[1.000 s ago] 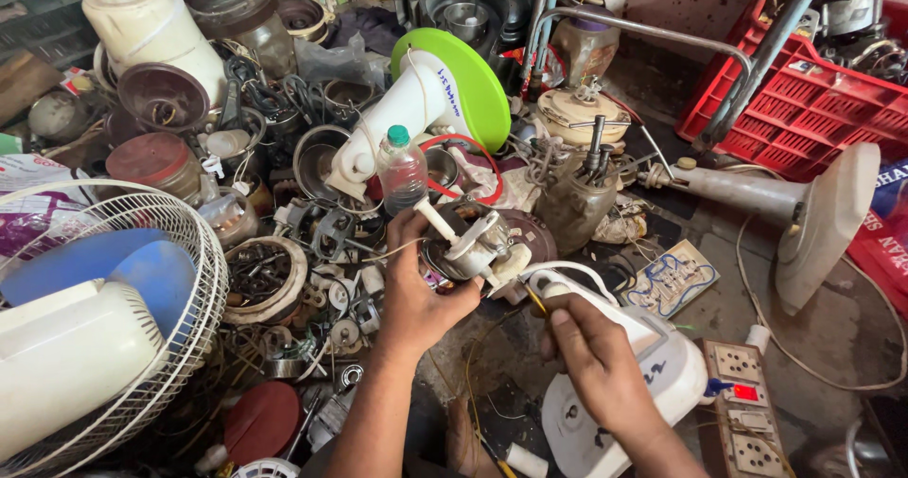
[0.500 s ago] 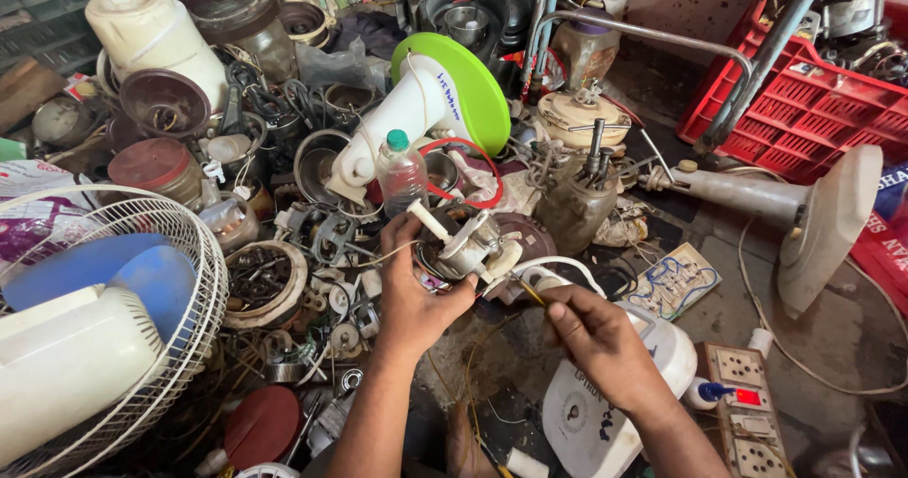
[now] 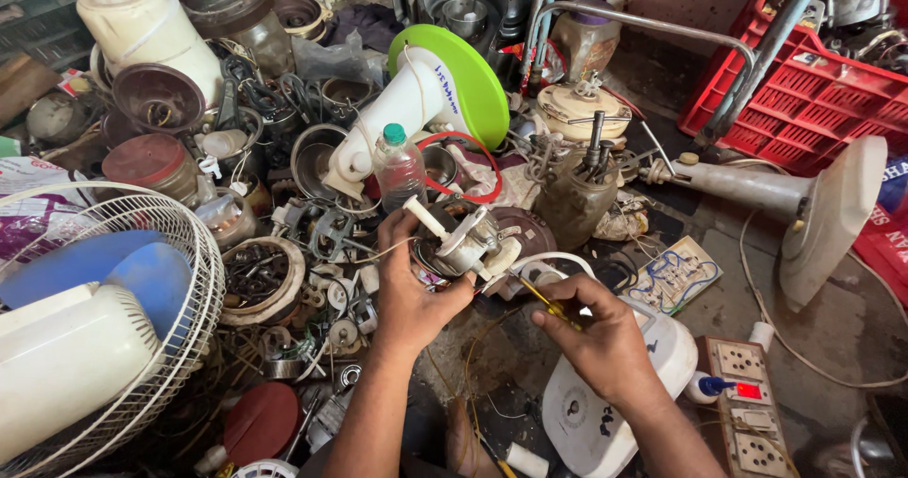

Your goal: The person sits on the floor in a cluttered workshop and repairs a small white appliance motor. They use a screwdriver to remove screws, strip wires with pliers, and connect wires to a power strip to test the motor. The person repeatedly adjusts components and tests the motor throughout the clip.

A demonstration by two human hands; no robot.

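My left hand (image 3: 411, 294) grips a small fan motor (image 3: 465, 242) with a white shaft sticking up to the left and copper windings showing. My right hand (image 3: 605, 341) holds a thin tool with a yellow handle (image 3: 541, 298), its tip pointing at the motor's lower right side. A white cable loops behind the motor. Under my right wrist lies a white fan base (image 3: 605, 412) on the floor.
A blue-bladed fan in a white cage (image 3: 104, 317) fills the left. A plastic bottle (image 3: 397, 166), a white and green fan body (image 3: 445, 90), another motor (image 3: 572, 194), a fallen fan stand (image 3: 804, 204), a red crate (image 3: 813, 90) and a power strip (image 3: 747, 412) surround the hands among scrap parts.
The view has shifted slightly. My right hand has brought the yellow-handled tool a little closer to the motor, which my left hand keeps holding in about the same spot.
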